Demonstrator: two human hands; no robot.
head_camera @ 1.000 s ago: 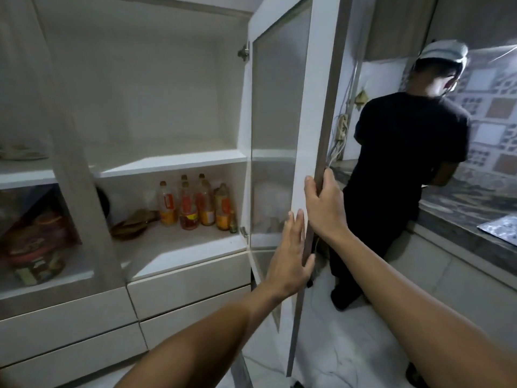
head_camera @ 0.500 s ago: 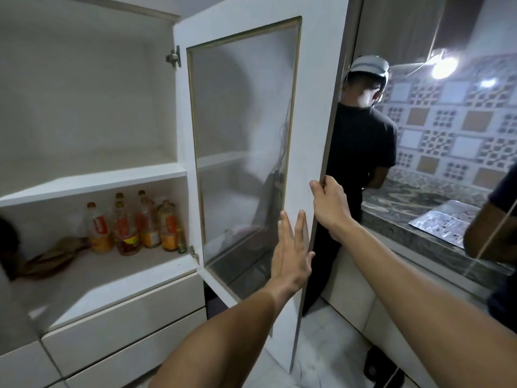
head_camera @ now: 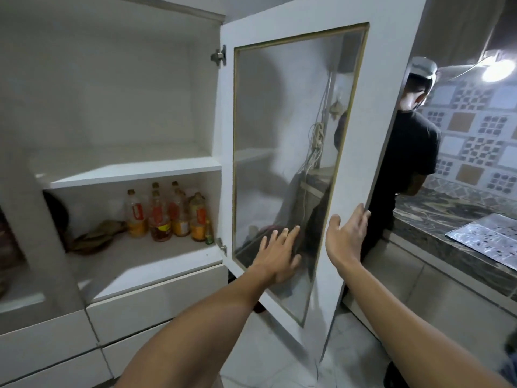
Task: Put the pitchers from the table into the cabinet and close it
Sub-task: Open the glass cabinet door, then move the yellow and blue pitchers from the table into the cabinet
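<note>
The white cabinet stands open, and its glass-panelled door (head_camera: pixel 369 135) is swung out wide toward me. My left hand (head_camera: pixel 278 257) lies flat on the lower glass with its fingers spread and holds nothing. My right hand (head_camera: pixel 345 236) is on the door's outer edge, fingertips hooked round it and thumb on the front face. The upper shelf (head_camera: pixel 134 170) is bare. No pitcher and no table are in view.
Several oil bottles (head_camera: pixel 167 217) and a brown bundle (head_camera: pixel 95 236) sit on the lower shelf above drawers (head_camera: pixel 156 301). A person in black (head_camera: pixel 405 158) stands just behind the door at a stone counter (head_camera: pixel 447 214) that holds a foil sheet (head_camera: pixel 486 236).
The door has swung further open, so its glass face now turns toward me. My left hand has moved from the door's edge onto the glass. My right hand's hold on the edge has loosened.
</note>
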